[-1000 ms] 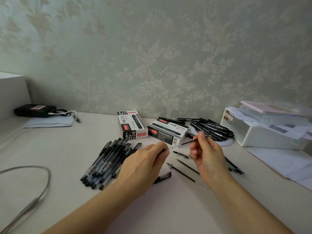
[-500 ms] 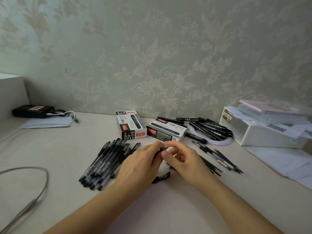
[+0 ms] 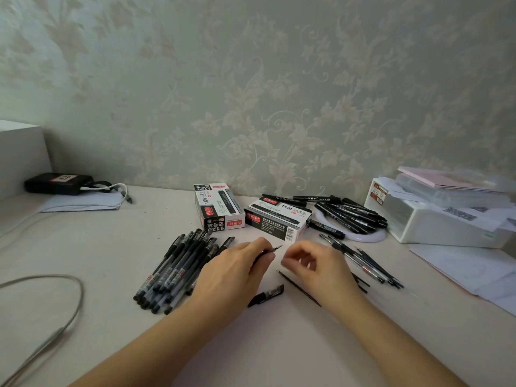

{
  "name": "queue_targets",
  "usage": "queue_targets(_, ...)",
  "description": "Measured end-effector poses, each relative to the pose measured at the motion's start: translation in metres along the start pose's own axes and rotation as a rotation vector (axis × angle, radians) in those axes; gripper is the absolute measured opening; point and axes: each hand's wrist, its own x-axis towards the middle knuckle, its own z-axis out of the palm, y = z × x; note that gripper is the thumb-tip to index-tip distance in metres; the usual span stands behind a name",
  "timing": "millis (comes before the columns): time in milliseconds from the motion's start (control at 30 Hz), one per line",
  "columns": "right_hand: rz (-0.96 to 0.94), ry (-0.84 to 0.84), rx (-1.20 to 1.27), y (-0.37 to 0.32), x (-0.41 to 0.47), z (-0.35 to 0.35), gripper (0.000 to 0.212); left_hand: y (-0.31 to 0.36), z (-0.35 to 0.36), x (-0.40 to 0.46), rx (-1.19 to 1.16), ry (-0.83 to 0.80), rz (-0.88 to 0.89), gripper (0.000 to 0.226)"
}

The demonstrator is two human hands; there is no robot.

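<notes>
Head view showed the left hand (image 3: pixel 237 270) gripping a pen (image 3: pixel 272 250) just above the worktop (image 3: pixel 279 344), the blurred right hand (image 3: pixel 315 263) close beside it, perhaps pinching nothing; a careless reach could have rolled the loose refill (image 3: pixel 297 287) away.

The left hand (image 3: pixel 234 272) hides most of the pen (image 3: pixel 275 249); the right hand (image 3: pixel 315 263) is blurred.

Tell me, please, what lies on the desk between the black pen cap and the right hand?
A thin black pen refill lies there, slanted on the desk, apart from the pen cap; the head view shows it.
</notes>
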Motion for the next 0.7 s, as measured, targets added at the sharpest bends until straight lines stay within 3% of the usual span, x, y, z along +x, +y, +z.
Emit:
queue_targets(67,0.069,0.029,0.327,-0.0046,0.0029,-0.0035,0.008,-0.001,0.0003,0.0,0.003,-0.013,0.012,0.021)
queue_targets(133,0.073,-0.011,0.481,-0.0079,0.004,-0.0064,0.006,-0.0016,0.0008,-0.0004,0.011,-0.02,0.029,0.023)
queue_targets(267,0.05,-0.079,0.49,-0.0082,0.0032,-0.002,0.008,-0.0023,0.0015,-0.0011,0.019,-0.039,0.059,0.03)
queue_targets(500,0.057,-0.13,0.515,-0.0042,0.0039,-0.0046,0.012,-0.0005,-0.0009,0.0002,0.012,-0.058,0.061,0.023)
queue_targets(700,0.086,-0.144,0.432,-0.0013,0.0035,-0.0028,0.004,0.0009,-0.0025,-0.0001,0.004,-0.093,0.099,0.02)
